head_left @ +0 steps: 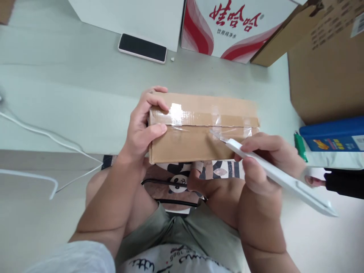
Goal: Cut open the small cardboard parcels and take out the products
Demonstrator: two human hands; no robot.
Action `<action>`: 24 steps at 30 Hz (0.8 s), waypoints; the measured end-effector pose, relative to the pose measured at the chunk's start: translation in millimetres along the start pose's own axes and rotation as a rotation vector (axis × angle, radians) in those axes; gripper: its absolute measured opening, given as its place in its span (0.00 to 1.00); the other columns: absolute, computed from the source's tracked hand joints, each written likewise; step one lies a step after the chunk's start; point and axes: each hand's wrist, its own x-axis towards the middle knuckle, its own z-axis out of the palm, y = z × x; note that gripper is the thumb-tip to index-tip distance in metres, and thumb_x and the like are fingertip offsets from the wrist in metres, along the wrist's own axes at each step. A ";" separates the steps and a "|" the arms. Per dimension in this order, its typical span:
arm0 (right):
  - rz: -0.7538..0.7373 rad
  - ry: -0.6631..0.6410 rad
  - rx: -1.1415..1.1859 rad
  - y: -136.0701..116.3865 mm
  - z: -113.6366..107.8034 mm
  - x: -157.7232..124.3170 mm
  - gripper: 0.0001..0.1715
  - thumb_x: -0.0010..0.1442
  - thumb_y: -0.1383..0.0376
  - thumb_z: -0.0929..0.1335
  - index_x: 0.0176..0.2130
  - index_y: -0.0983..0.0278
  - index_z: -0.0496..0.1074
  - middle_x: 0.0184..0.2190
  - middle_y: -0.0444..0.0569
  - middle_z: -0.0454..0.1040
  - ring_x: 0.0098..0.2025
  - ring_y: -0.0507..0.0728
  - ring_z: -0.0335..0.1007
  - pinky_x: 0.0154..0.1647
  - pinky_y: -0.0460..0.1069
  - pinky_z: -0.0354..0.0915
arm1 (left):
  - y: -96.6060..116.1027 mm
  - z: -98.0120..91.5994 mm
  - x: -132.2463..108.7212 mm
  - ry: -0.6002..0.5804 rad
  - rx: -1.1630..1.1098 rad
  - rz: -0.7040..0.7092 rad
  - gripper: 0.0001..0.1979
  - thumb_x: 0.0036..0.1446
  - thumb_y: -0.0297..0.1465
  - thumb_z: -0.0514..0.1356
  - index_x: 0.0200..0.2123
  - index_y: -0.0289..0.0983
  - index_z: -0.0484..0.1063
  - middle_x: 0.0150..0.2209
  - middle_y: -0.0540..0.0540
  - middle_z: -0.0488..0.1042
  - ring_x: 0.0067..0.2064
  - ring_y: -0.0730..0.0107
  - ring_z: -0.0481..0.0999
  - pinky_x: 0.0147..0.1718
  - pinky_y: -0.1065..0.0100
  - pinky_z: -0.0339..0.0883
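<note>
A brown cardboard box (193, 146) is tilted up at the table's near edge, its taped seam facing me. Clear tape (196, 118) runs along that seam, which shows a dark slit over part of its length. My left hand (145, 121) grips the box's left end, thumb on the near face and fingers over the top. In my right hand (261, 163) is a white utility knife (275, 172), held like a pen. Its blade (218, 135) points up and left, at the tape just under the seam; whether it touches I cannot tell.
On the pale green table (71, 87) lies a phone (142, 48) beyond the box. A white carton with red print (227, 30) stands behind. To the right are a large cardboard box (327, 76), a blue box (332, 134) and a green packet (300, 146). A white cable (48, 136) hangs at left.
</note>
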 end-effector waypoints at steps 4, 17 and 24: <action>-0.091 0.016 -0.080 -5.4 2.9 4.2 0.04 0.57 0.69 0.70 0.34 0.59 0.73 0.20 0.37 0.69 0.17 0.47 0.56 0.16 0.45 0.48 | 7.3 4.8 -0.1 0.044 -0.018 -0.048 0.20 0.46 0.45 0.75 0.40 0.43 0.79 0.50 0.43 0.77 0.65 0.47 0.69 0.58 0.54 0.66; 0.022 0.072 -0.122 -4.4 -0.1 1.4 0.04 0.62 0.62 0.71 0.33 0.56 0.74 0.22 0.41 0.70 0.20 0.51 0.57 0.18 0.50 0.51 | 14.4 10.8 -0.2 0.102 -0.028 -0.103 0.22 0.42 0.47 0.76 0.38 0.42 0.80 0.52 0.43 0.77 0.65 0.44 0.69 0.59 0.48 0.65; 0.004 0.143 -0.063 -2.6 1.4 10.3 0.05 0.58 0.66 0.71 0.30 0.57 0.74 0.27 0.45 0.70 0.27 0.54 0.65 0.24 0.52 0.60 | 14.1 9.3 -0.8 0.082 0.021 -0.082 0.25 0.44 0.51 0.74 0.40 0.41 0.79 0.53 0.42 0.75 0.64 0.43 0.70 0.61 0.44 0.65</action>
